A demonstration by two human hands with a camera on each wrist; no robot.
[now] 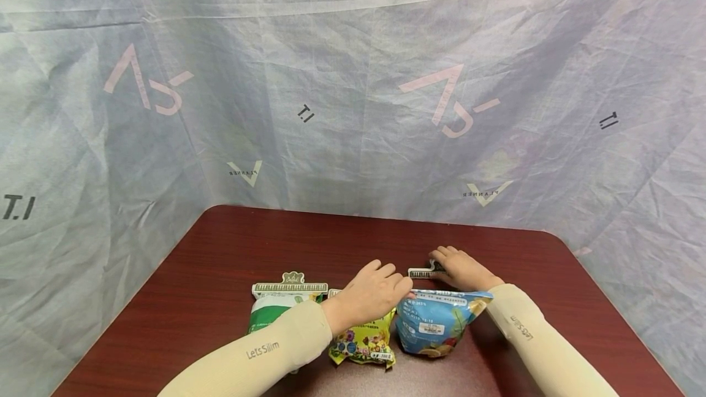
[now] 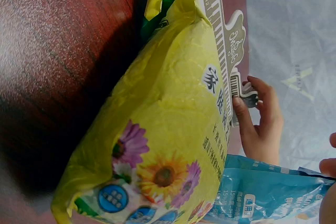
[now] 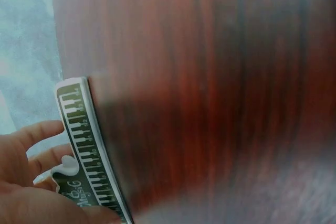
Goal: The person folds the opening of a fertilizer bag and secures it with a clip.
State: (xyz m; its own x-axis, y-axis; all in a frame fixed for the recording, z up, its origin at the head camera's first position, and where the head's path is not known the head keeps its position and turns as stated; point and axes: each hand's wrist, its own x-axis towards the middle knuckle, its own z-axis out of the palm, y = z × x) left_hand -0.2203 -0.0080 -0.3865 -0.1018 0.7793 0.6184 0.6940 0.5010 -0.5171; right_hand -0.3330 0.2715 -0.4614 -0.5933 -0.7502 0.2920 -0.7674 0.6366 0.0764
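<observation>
My left hand [image 1: 371,291] pinches the top left corner of a blue bag [image 1: 432,326], which stands upright with its top edge stretched flat. In the left wrist view, only the left fingertips [image 2: 328,167] show, at that bag's top edge. Behind the bag, my right hand [image 1: 462,269] grips a bag clip [image 1: 421,273] by its handle. A piano-key print runs along the clip [image 3: 89,150] in the right wrist view, the thumb on the near side and fingers behind. A yellow flower-print bag [image 1: 364,345], partly hidden by the left arm, wears a similar clip [image 2: 212,3].
A green and white bag [image 1: 270,312] closed with another piano-print clip [image 1: 289,288] stands at the left. All of it is on a dark red wooden table [image 1: 220,256] with a printed grey cloth [image 1: 353,78] hanging behind.
</observation>
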